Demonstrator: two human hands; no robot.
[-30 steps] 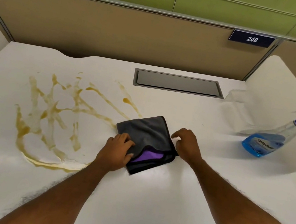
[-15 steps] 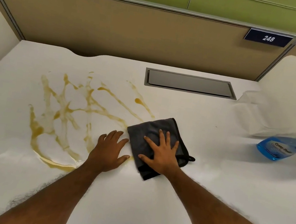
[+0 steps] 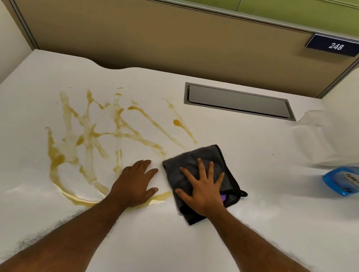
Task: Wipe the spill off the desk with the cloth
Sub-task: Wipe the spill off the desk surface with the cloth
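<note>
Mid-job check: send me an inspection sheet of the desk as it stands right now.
Surface: white desk; brown spill streaked across its left half.
Job's things: dark grey cloth, folded, at the spill's right edge.
Clutter: blue spray bottle and clear plastic sheet, far right.
Hands: left hand flat on the desk beside the cloth; right hand pressing flat on the cloth.
Cables: nothing seen; grey hatch closed.
Surroundings: beige partition, plate reading 248.
</note>
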